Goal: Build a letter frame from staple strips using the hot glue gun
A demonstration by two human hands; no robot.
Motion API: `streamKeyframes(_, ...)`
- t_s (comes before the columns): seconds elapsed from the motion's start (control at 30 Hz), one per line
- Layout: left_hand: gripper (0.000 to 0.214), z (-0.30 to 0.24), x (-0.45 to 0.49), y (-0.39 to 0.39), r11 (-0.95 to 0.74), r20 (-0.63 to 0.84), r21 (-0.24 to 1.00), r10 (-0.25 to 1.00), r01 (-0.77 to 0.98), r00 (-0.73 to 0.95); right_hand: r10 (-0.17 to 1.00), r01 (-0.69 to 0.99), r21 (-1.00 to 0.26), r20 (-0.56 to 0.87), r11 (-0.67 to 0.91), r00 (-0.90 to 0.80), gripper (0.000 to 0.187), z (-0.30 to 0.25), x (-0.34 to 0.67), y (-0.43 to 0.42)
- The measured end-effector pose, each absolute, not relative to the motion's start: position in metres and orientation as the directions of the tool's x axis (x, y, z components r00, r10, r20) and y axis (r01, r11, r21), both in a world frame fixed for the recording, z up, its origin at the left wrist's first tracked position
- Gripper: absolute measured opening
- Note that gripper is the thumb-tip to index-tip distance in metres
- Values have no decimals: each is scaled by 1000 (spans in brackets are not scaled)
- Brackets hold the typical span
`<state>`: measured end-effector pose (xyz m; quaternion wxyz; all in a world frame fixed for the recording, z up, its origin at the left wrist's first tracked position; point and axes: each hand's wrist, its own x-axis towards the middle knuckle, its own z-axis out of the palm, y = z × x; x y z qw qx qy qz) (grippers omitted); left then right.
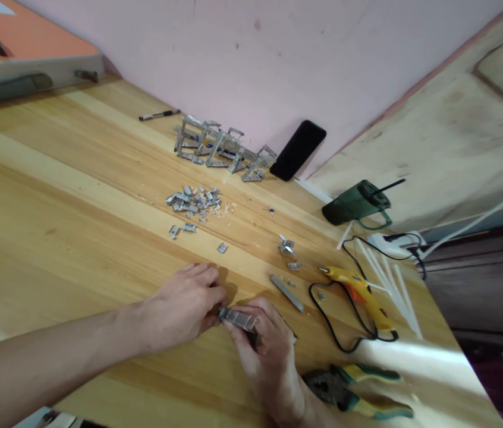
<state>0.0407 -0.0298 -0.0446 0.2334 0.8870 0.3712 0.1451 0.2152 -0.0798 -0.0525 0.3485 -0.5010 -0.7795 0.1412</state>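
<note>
Hands are meeting over the front of the wooden table (55, 196): the left hand (184, 306) and the right hand (267, 351) are both pinching a strip of staples (239, 320), fingertips closed narrowly on its two ends, just above the tabletop. A second staple strip (287, 292) is lying just beyond the right hand. Broken staple pieces (193, 201) are sitting in a heap farther back, and small staple-built frames (222, 148) are standing near the wall beside a black phone (298, 150). A yellow glue gun (361, 294) and pliers (356, 389) are lying to the right.
</note>
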Motion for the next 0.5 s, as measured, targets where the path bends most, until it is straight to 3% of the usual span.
streamKeyframes(0.5, 13, -45, 40, -29, -579, 48, 555, 739, 597, 672, 872, 717, -518, 405, 467, -276, 5, -52, 216, -79)
